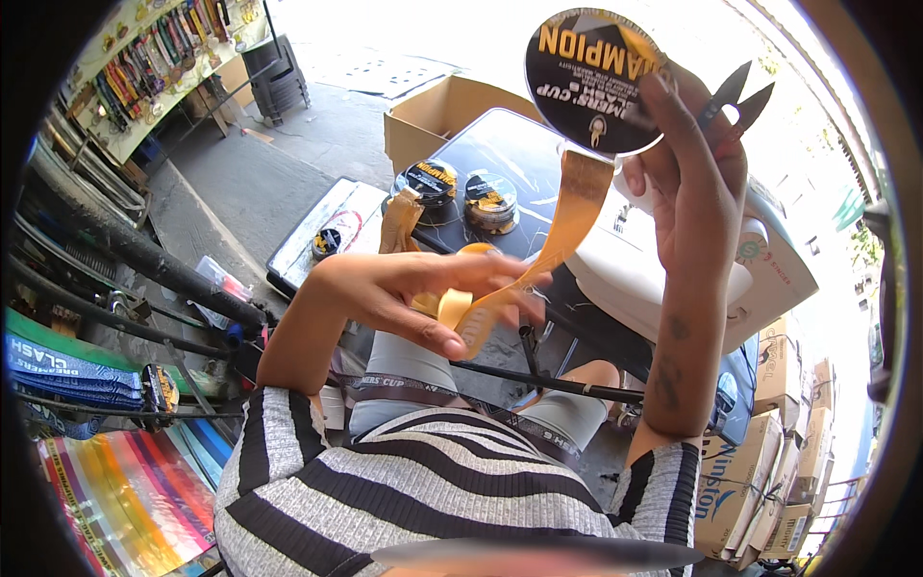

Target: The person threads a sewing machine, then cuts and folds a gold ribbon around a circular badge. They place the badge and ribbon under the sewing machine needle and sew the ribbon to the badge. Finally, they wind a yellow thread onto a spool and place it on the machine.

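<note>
My right hand [692, 163] is raised, closed on a round black-and-gold medal [591, 82] and on dark-handled scissors [726, 111] with the blades pointing up. A yellow ribbon [577, 212] hangs from the medal down to my left hand [413, 288], whose fingers hold a looped length of it and are partly smeared by motion. Behind that hand, two small piles of round black medals [431, 183] [490, 210] sit on a dark marble-patterned table [505, 139], beside more folded gold ribbon [399, 216].
A white machine [692, 288] stands on the right, near tied cardboard cartons [769, 442]. An open box [413, 115] is behind the table, a small board [293, 264] to its left. Metal bars [144, 245] and colourful ribbons [135, 490] fill the left, below a distant rack [163, 67].
</note>
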A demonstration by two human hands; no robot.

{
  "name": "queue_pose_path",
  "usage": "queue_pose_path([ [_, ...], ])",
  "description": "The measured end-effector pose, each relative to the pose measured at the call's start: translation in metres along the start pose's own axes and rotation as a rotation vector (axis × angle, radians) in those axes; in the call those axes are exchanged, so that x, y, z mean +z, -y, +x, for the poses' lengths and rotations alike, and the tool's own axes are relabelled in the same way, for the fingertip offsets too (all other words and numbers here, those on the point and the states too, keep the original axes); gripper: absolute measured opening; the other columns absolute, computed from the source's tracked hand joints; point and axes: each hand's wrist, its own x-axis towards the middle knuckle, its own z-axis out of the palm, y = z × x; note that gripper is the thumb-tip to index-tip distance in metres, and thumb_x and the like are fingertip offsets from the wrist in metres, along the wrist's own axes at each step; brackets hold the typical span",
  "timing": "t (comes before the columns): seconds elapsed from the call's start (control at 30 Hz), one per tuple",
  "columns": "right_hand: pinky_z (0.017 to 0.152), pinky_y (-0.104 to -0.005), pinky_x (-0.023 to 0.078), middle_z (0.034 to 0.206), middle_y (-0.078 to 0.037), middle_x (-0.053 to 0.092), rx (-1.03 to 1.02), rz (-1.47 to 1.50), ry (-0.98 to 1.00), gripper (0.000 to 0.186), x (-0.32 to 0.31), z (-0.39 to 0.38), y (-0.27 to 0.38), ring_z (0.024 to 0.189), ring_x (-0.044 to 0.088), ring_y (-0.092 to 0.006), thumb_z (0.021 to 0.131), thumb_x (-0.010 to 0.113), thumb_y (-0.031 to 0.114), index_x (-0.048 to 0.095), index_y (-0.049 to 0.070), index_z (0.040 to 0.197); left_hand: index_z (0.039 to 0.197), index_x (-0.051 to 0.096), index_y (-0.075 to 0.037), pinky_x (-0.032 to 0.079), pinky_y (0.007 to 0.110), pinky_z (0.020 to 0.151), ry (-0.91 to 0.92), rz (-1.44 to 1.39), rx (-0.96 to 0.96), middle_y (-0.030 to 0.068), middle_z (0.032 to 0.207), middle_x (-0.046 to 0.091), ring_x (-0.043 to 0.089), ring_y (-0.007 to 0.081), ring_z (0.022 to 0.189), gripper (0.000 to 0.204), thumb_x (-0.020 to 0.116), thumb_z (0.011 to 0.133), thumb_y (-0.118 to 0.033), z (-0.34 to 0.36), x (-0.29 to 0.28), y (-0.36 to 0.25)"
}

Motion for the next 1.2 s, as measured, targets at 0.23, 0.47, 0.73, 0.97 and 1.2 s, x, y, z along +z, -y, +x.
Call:
queue_pose_path([
  [0.23, 0.047, -0.0211, 0.043, 0.092, -0.008, 0.068, -0.089, 0.091, 0.201, 0.028, 0.016, -0.01, -0.016, 0.065, 0.056, -0.0045, 0.088, 0.069, 0.012, 0.062, 0.001, 0.112, 0.132, 0.056, -0.003, 0.05, 0.034, 0.097, -0.624, 0.068, 0.131, 0.0162, 0.118, 0.066, 0.063, 0.0199, 0.114, 0.048, 0.061, 0.096, -0.034, -0.013, 0.009, -0.008],
  [0.47, 0.048, -0.021, 0.041, 0.087, -0.007, 0.067, -0.032, -0.002, 0.147, 0.021, 0.02, -0.02, -0.029, 0.061, 0.054, -0.0035, 0.09, 0.068, 0.012, 0.06, 0.005, 0.108, 0.116, 0.063, 0.002, 0.06, 0.037, 0.077, -0.651, -0.041, 0.181, 0.0176, 0.1, 0.071, 0.072, 0.0234, 0.085, 0.036, 0.057, 0.098, -0.029, 0.005, 0.015, -0.001],
  [0.73, 0.044, -0.0148, 0.037, 0.085, -0.003, 0.065, 0.324, -0.197, 0.288, 0.05, 0.011, -0.053, -0.092, 0.057, 0.053, -0.0014, 0.085, 0.076, 0.017, 0.057, -0.001, 0.127, 0.092, 0.068, 0.004, 0.054, 0.023, 0.061, -0.781, 0.01, -0.098, 0.0081, 0.073, 0.069, 0.068, 0.0118, 0.066, 0.025, 0.063, 0.096, -0.02, -0.03, 0.021, 0.038],
  [0.97, 0.074, -0.0211, 0.048, 0.088, -0.005, 0.07, 0.336, -0.295, 0.421, 0.039, 0.032, -0.022, -0.159, 0.081, 0.063, -0.0064, 0.089, 0.071, 0.017, 0.062, -0.002, 0.122, 0.094, 0.068, 0.004, 0.052, 0.02, 0.051, -0.921, -0.116, -0.228, 0.0083, 0.074, 0.068, 0.066, 0.0103, 0.062, 0.028, 0.063, 0.095, -0.024, -0.066, -0.006, 0.072],
  [1.2, 0.072, -0.0196, 0.045, 0.085, -0.001, 0.068, 0.357, -0.213, 0.426, 0.036, 0.065, 0.019, -0.198, 0.078, 0.059, -0.0043, 0.089, 0.071, 0.016, 0.064, 0.003, 0.123, 0.099, 0.069, 0.003, 0.043, 0.012, 0.044, -1.025, -0.002, -0.112, 0.0016, 0.066, 0.064, 0.054, 0.0013, 0.046, 0.03, 0.061, 0.097, -0.026, -0.079, -0.043, 0.079],
])
